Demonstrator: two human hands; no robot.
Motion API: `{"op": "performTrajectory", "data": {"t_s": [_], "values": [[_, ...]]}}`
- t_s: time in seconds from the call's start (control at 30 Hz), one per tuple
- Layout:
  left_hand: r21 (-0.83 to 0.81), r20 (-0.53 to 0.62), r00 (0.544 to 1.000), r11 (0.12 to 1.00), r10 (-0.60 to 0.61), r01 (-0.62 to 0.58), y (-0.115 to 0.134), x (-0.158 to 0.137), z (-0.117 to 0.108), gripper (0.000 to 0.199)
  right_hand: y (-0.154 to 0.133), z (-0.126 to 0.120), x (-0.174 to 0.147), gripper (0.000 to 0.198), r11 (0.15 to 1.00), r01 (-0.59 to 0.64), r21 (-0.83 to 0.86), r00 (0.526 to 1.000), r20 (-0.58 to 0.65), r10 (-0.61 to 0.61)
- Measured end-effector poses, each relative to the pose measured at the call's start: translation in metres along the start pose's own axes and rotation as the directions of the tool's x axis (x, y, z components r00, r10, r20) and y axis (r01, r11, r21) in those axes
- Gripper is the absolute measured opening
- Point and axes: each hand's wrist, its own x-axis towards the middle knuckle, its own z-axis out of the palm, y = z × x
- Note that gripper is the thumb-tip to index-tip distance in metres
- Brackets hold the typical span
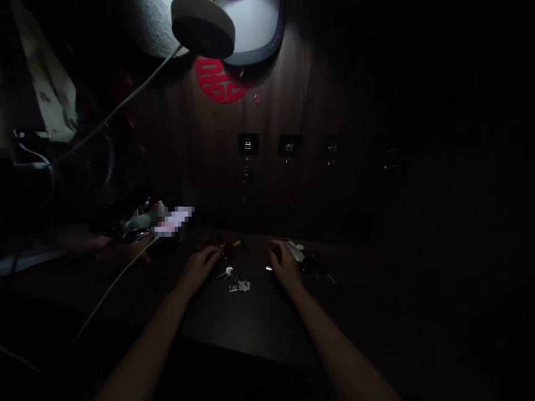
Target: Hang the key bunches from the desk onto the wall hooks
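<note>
In dim light, my left hand (202,264) rests on the dark tabletop (251,326), fingers stretched toward a dim brownish bunch with a yellow-green tag (237,243). Whether the fingertips touch that bunch is hard to see. Between my hands lies a bunch of silver keys (239,285). My right hand (288,271) is on the table to the right, its thumb and fingers apart. Just beside it are a silvery elongated object (295,250) and a dark key fob (310,262). A small bright piece (268,268) shows by the right thumb.
Square black hooks (248,144) line the wooden wall, and a dark bunch (247,178) hangs from the leftmost. A red round ornament (221,86) is above. A lamp-like disc (203,28) trails a white cable (137,92). Clutter and a blurred-out screen (173,221) stand at left.
</note>
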Motion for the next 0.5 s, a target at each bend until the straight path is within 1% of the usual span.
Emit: {"op": "performTrajectory", "data": {"t_s": [0.13,0.23,0.37,0.5], "values": [[0.100,0.067,0.991,0.988,0.112,-0.118,-0.0020,0.0002,0.0033,0.024,0.0018,0.0001,-0.0009,0.026,1.000,-0.005,-0.013,1.000,0.003,0.005],[0.176,0.119,0.981,0.969,0.152,-0.172,-0.0034,0.0004,0.0056,0.023,0.0018,0.0000,-0.0013,0.026,1.000,-0.009,-0.025,1.000,0.007,0.009],[0.257,0.149,0.981,0.953,0.128,-0.163,-0.0065,0.0009,0.0058,0.025,0.0015,-0.0006,-0.0015,0.026,0.999,-0.014,-0.033,1.000,-0.004,0.014],[0.322,0.132,0.989,0.940,0.072,-0.111,-0.0082,0.0015,0.0041,0.025,0.0016,-0.0021,-0.0007,0.025,0.999,-0.018,-0.034,1.000,-0.019,0.017]]}}
